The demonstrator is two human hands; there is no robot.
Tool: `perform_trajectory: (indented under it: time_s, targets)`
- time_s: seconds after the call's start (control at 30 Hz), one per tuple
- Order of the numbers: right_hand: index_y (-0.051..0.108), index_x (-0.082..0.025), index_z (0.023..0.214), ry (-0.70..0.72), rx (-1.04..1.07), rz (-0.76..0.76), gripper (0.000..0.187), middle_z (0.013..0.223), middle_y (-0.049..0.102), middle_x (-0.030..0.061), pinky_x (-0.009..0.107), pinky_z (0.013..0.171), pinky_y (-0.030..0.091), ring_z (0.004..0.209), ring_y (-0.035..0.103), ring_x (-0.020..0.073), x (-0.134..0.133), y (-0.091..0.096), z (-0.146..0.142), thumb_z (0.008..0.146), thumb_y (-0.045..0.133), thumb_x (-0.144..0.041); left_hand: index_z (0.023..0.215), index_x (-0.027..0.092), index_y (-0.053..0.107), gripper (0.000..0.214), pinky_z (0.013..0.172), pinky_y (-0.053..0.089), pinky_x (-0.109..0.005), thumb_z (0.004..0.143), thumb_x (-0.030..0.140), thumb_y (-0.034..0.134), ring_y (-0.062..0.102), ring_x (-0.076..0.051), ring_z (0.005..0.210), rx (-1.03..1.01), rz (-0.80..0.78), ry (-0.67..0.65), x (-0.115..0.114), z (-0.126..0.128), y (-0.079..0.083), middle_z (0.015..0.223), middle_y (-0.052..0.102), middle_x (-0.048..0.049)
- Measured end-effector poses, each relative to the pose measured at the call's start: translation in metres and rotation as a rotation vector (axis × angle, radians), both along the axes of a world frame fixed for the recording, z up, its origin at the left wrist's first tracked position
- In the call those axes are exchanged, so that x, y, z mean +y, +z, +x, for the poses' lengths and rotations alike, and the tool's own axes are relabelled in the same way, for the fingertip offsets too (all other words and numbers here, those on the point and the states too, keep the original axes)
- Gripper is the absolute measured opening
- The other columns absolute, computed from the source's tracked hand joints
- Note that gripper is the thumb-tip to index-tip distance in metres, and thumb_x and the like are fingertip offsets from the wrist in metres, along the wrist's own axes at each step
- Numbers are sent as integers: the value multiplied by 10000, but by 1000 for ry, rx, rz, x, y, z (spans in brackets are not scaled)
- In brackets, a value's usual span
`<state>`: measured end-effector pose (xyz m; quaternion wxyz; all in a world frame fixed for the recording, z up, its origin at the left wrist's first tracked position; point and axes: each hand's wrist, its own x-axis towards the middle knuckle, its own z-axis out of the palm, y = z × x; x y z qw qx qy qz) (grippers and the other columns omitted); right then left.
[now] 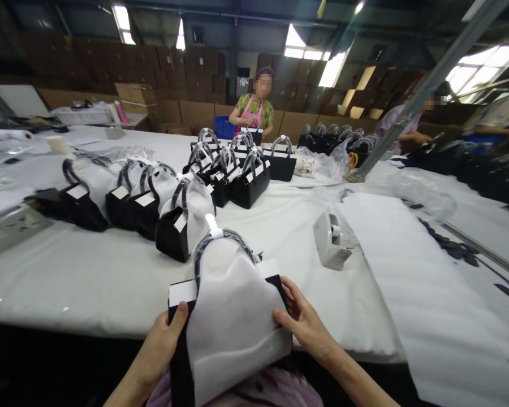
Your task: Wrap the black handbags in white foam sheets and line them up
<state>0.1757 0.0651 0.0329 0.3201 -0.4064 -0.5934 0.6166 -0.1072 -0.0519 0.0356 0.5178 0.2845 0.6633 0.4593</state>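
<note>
A black handbag (182,362) is held in front of me at the table's near edge, tilted toward my body. White foam sheet (237,316) covers most of its face, and its twin handles (201,251) are wrapped in clear film. White pieces lie over its top corners. My left hand (165,339) grips the bag's left side, thumb on the front. My right hand (299,316) holds the right side, with its thumb pressing on the foam sheet and its fingers behind the edge. The bag's bottom is partly out of view.
Several foam-wrapped handbags (172,234) stand ahead to the left, more black bags (251,183) behind them. A white tape dispenser (328,240) sits right of centre, beside a long foam sheet (424,294). A slanted metal post (407,113) rises at right. Co-workers stand across the table.
</note>
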Motion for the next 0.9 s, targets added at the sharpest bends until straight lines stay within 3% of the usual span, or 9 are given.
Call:
perform_trajectory:
  time_s: [0.1, 0.2, 0.37, 0.5, 0.57, 0.67, 0.77, 0.83, 0.9]
  targets:
    - [172, -325, 1448, 28, 142, -68, 973, 1409, 441, 113, 486, 1095, 294, 1279, 444, 276, 0, 5, -9, 690, 778, -397, 885, 144, 705, 543, 707, 521, -281, 758, 651, 555, 641, -253, 803, 325, 206, -56, -11, -12, 0, 795, 706, -68]
    - [155, -349, 1444, 47, 208, -55, 985, 1404, 433, 91, 453, 1074, 327, 1246, 472, 259, 6, 6, -22, 685, 781, -313, 951, 195, 713, 483, 789, 518, -289, 741, 615, 598, 646, -264, 891, 467, 388, -109, -16, -17, -10, 913, 717, -65]
    - [304, -327, 1380, 55, 175, 8, 817, 1402, 406, 74, 414, 1073, 319, 1273, 420, 249, 20, 1, -44, 689, 735, -263, 1015, 190, 684, 503, 812, 518, -327, 817, 609, 487, 642, -270, 907, 506, 317, -108, -14, -19, -27, 925, 706, -79]
    - [331, -320, 1334, 36, 89, 16, 786, 1349, 430, 66, 436, 1082, 289, 1267, 411, 245, 28, 5, -50, 647, 681, -170, 1035, 187, 648, 633, 785, 519, -337, 830, 699, 337, 625, -260, 877, 551, 327, -136, -17, -41, -20, 954, 679, -90]
    - [347, -314, 1314, 20, 41, 19, 766, 1319, 448, 60, 449, 1074, 298, 1239, 435, 242, 30, 9, -51, 630, 649, -147, 952, 191, 639, 678, 703, 524, -336, 799, 756, 295, 614, -243, 784, 652, 325, -30, -12, -56, -6, 877, 659, -82]
    - [370, -309, 1293, 30, -16, 36, 743, 1264, 494, 50, 449, 1047, 346, 1174, 495, 241, 31, 13, -51, 617, 643, -164, 990, 199, 610, 656, 774, 520, -379, 701, 774, 480, 610, -264, 878, 862, 384, 192, 5, -63, 33, 975, 640, -92]
    - [385, -319, 1287, 28, -59, 77, 704, 1247, 526, 61, 406, 998, 426, 1160, 527, 262, 30, 6, -49, 650, 682, -287, 1291, 220, 477, 813, 959, 449, -429, 644, 679, 653, 558, -280, 1080, 921, 499, -1, 26, -42, 84, 1172, 599, -111]
    - [407, -338, 1278, -78, -71, 135, 667, 1301, 504, 76, 374, 920, 498, 1183, 523, 298, 38, -12, -46, 676, 678, -430, 1374, 193, 400, 959, 922, 470, -421, 589, 634, 730, 589, -286, 1012, 913, 508, -207, 43, -23, 109, 1103, 636, -118]
    - [432, -368, 1270, -110, -96, 174, 699, 1301, 522, 82, 369, 794, 566, 1129, 567, 336, 53, -35, -46, 636, 693, -510, 1364, 173, 422, 933, 852, 494, -400, 599, 599, 744, 620, -280, 912, 891, 490, -316, 60, -12, 121, 984, 671, -107]
